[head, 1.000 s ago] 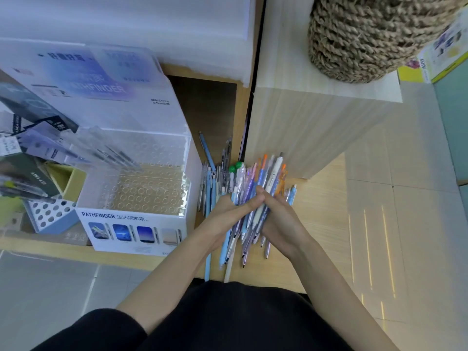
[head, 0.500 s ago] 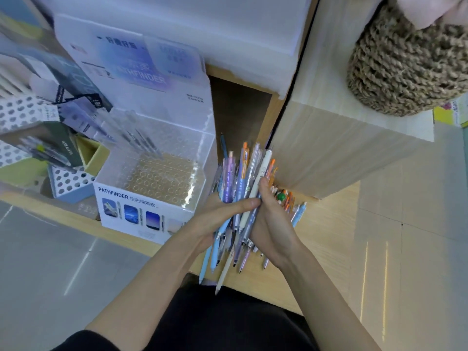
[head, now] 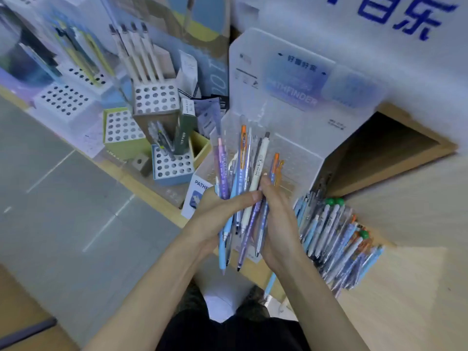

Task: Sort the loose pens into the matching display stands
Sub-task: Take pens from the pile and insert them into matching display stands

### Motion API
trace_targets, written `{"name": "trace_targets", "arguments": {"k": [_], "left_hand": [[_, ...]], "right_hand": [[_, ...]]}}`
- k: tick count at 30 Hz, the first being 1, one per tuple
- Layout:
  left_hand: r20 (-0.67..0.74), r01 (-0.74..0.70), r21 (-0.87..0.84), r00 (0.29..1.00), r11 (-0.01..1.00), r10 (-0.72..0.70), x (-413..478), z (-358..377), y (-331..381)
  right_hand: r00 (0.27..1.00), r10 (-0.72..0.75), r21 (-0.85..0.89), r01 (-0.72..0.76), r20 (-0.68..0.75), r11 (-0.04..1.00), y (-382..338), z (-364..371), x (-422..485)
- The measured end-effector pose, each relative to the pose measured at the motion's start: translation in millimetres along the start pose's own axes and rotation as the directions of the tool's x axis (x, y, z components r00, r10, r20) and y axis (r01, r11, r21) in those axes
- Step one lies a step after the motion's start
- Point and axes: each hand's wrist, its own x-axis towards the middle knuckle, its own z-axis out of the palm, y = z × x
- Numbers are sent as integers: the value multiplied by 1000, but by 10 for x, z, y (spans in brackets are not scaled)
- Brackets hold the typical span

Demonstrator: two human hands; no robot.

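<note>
Wooden counter (head: 417, 287) carries every item inspected. Nearest me, the left hand (head: 217, 211) and right hand (head: 278, 224) both curl round a fanned bundle of pens (head: 259, 163), held just in front of the clear Pathfinder stand (head: 301, 148). Right of that stand lies the loose pile (head: 336, 239). Left of it sits a perforated blue stand (head: 177, 163) among others. Judgement: I should square the tips, pinch out one design at a time, and confirm its stand before seating.
</note>
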Motion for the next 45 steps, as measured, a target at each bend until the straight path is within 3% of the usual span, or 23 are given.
{"name": "trace_targets", "arguments": {"k": [5, 12, 18, 25, 30, 39, 45], "left_hand": [[-64, -75, -106, 996, 991, 69, -9, -758, 347], [-161, -128, -117, 981, 985, 108, 121, -1875, 864], [-295, -90, -186, 955, 978, 32, 294, -2696, 1224], [-334, -88, -353, 942, 931, -37, 584, -3458, 1579], [-379, -133, -359, 925, 924, -14, 784, -3972, 1945], [-499, -245, -301, 864, 922, 67, 1100, -4869, 2495], [-524, -248, -337, 851, 908, 38, 1317, -5603, 2781]], "right_hand": [[997, -24, 31, 22, 67, 999, 207, 913, 148], [993, 5, -13, -3, 114, 1000, 581, 1920, 618], [985, -134, -349, 164, 107, 923, 790, 2603, 1030], [971, 30, -316, 47, 237, 948, 1010, 3486, 1594], [925, 72, -411, 96, 374, 906, 1068, 4107, 1991], [868, 173, -481, 85, 466, 872, 1160, 5179, 2705], [884, 143, -459, 88, 445, 884, 1455, 5880, 3036]]}}
